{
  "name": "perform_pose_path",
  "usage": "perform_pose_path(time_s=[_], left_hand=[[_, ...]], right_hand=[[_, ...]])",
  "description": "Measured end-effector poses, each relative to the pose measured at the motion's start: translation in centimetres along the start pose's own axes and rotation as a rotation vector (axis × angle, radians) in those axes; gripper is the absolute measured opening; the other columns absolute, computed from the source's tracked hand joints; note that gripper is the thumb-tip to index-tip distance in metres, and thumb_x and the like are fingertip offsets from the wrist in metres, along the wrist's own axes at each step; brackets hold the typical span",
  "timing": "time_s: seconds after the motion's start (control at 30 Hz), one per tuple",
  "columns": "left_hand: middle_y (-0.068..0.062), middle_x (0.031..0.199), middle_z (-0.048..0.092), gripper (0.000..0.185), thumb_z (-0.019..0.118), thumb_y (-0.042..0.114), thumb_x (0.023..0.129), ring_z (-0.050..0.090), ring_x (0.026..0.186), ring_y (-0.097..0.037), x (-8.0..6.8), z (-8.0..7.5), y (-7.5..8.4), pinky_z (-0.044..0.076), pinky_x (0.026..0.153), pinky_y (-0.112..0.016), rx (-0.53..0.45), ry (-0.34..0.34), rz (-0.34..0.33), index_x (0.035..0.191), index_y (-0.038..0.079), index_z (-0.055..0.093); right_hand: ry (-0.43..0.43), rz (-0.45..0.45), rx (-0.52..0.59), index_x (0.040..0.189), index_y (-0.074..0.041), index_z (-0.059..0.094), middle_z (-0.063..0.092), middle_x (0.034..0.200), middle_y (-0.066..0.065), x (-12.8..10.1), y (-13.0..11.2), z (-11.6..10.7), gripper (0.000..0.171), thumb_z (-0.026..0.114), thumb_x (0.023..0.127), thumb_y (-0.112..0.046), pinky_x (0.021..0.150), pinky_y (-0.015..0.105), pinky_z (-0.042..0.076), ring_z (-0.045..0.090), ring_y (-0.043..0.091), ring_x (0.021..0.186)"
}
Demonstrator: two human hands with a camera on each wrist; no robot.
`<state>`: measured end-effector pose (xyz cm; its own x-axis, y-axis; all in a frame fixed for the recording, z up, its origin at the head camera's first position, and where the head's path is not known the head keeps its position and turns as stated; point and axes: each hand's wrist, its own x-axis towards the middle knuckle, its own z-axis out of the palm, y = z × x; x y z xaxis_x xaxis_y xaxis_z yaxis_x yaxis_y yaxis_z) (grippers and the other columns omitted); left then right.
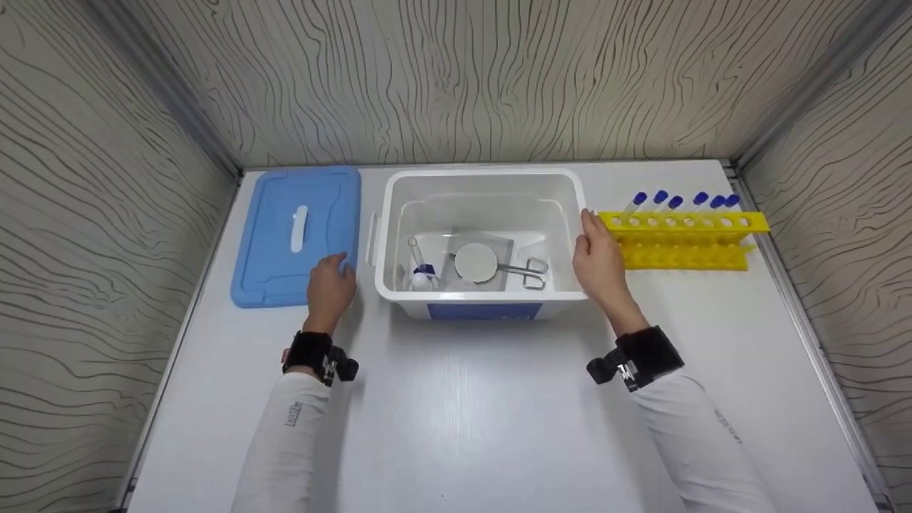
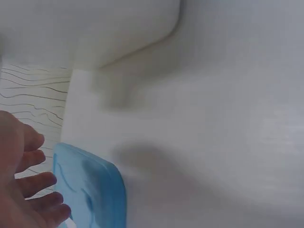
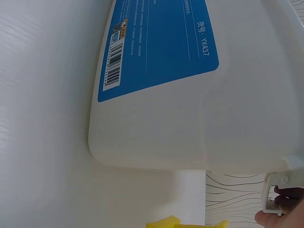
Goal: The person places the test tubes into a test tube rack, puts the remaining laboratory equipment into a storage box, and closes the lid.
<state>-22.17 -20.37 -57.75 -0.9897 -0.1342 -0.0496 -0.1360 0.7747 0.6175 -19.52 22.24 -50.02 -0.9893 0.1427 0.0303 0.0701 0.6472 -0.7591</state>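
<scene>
A white plastic storage box (image 1: 484, 184) stands uncovered at the back middle. My right hand (image 1: 602, 265) is at its right side; in the right wrist view its fingertips (image 3: 288, 203) curl round the white side handle (image 3: 269, 192). My left hand (image 1: 332, 288) hovers left of the box, over the near right corner of the blue lid (image 1: 274, 206), fingers loosely bent and holding nothing. Inside the box lie a round white dish (image 1: 476, 263), a grey square sheet (image 1: 502, 247), a metal tool with looped handles (image 1: 534, 273) and a small bottle with a purple band (image 1: 424, 276).
A yellow test tube rack (image 1: 684, 259) stands right of the box, close to my right hand, with several blue-capped tubes (image 1: 675, 203) in it. Patterned walls (image 1: 456, 78) enclose the white table (image 1: 456, 399) at the back and sides.
</scene>
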Motion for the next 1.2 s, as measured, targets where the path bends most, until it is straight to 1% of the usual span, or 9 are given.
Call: perform_pose_path(time_s=[0.1, 0.2, 0.27, 0.37, 0.47, 0.63, 0.83, 1.03, 1.2], left_hand=[[-0.033, 0.145, 0.046, 0.044, 0.047, 0.013, 0.099, 0.041, 0.138, -0.049, -0.4, 0.2, -1.6, 0.036, 0.116, -0.056, 0.085, -0.041, -0.023, 0.139, -0.006, 0.051], [-0.036, 0.151, 0.034, 0.050, 0.049, 0.012, 0.097, 0.031, 0.142, -0.053, -0.8, 0.2, -2.7, 0.028, 0.120, -0.058, 0.164, -0.114, -0.050, 0.143, -0.007, 0.045], [-0.037, 0.154, 0.028, 0.053, 0.050, 0.012, 0.097, 0.027, 0.143, -0.055, -0.9, 0.2, -3.0, 0.025, 0.121, -0.058, 0.204, -0.153, -0.048, 0.145, -0.007, 0.041], [-0.038, 0.155, 0.024, 0.054, 0.049, 0.010, 0.096, 0.026, 0.143, -0.056, -1.1, 0.3, -3.1, 0.025, 0.121, -0.058, 0.227, -0.171, -0.023, 0.146, -0.007, 0.040], [-0.038, 0.155, 0.025, 0.054, 0.048, 0.009, 0.096, 0.027, 0.142, -0.056, -1.3, 0.4, -3.0, 0.026, 0.120, -0.060, 0.236, -0.172, 0.001, 0.146, -0.008, 0.040], [-0.036, 0.156, 0.025, 0.054, 0.047, 0.011, 0.097, 0.026, 0.143, -0.055, -1.9, 0.5, -2.9, 0.028, 0.118, -0.062, 0.248, -0.176, -0.007, 0.147, -0.005, 0.040], [-0.034, 0.155, 0.029, 0.053, 0.052, 0.014, 0.096, 0.032, 0.141, -0.054, -2.8, 1.0, -2.4, 0.038, 0.110, -0.065, 0.265, -0.161, 0.006, 0.146, -0.002, 0.044], [-0.033, 0.153, 0.034, 0.053, 0.054, 0.017, 0.095, 0.036, 0.138, -0.053, -4.2, 1.1, -2.1, 0.042, 0.106, -0.064, 0.288, -0.159, 0.006, 0.145, 0.000, 0.047], [-0.032, 0.150, 0.038, 0.051, 0.054, 0.019, 0.097, 0.040, 0.135, -0.052, -4.8, 0.8, -1.6, 0.045, 0.103, -0.063, 0.328, -0.201, 0.017, 0.144, 0.001, 0.049]], right_hand=[[-0.007, -0.006, -0.003, 0.153, 0.000, 0.030, 0.029, 0.161, 0.022, -0.1, 0.0, 0.4, 0.051, 0.038, 0.104, -0.009, 0.125, 0.049, 0.022, 0.026, 0.037, 0.151], [-0.011, -0.015, -0.008, 0.153, 0.001, 0.030, 0.030, 0.161, 0.022, -0.1, 0.0, 0.7, 0.051, 0.038, 0.104, -0.009, 0.125, 0.049, 0.022, 0.027, 0.037, 0.151], [-0.010, -0.018, -0.009, 0.153, 0.000, 0.030, 0.030, 0.160, 0.022, -0.2, 0.0, 0.7, 0.050, 0.038, 0.104, -0.009, 0.124, 0.049, 0.023, 0.027, 0.037, 0.151], [-0.005, -0.014, -0.012, 0.153, 0.000, 0.030, 0.030, 0.161, 0.021, -0.2, 0.0, 0.5, 0.051, 0.038, 0.104, -0.009, 0.124, 0.049, 0.023, 0.028, 0.036, 0.151], [0.004, -0.010, -0.012, 0.153, 0.000, 0.031, 0.031, 0.160, 0.022, -0.2, 0.0, 0.4, 0.050, 0.038, 0.104, -0.008, 0.125, 0.049, 0.023, 0.028, 0.036, 0.151], [0.000, -0.017, -0.014, 0.153, 0.000, 0.031, 0.031, 0.160, 0.022, -0.1, 0.0, 0.3, 0.050, 0.038, 0.104, -0.009, 0.124, 0.049, 0.023, 0.028, 0.037, 0.151], [0.016, -0.017, -0.032, 0.152, 0.001, 0.032, 0.032, 0.159, 0.024, -0.1, 0.0, 0.0, 0.050, 0.039, 0.104, -0.008, 0.124, 0.051, 0.023, 0.029, 0.039, 0.150], [0.008, -0.015, -0.031, 0.153, 0.000, 0.031, 0.031, 0.160, 0.023, 0.0, 0.1, 0.1, 0.050, 0.039, 0.104, -0.009, 0.123, 0.051, 0.024, 0.028, 0.038, 0.150], [0.008, -0.016, -0.029, 0.153, 0.000, 0.030, 0.031, 0.160, 0.023, 0.1, 0.1, 0.1, 0.051, 0.039, 0.104, -0.008, 0.123, 0.051, 0.024, 0.028, 0.038, 0.150]])
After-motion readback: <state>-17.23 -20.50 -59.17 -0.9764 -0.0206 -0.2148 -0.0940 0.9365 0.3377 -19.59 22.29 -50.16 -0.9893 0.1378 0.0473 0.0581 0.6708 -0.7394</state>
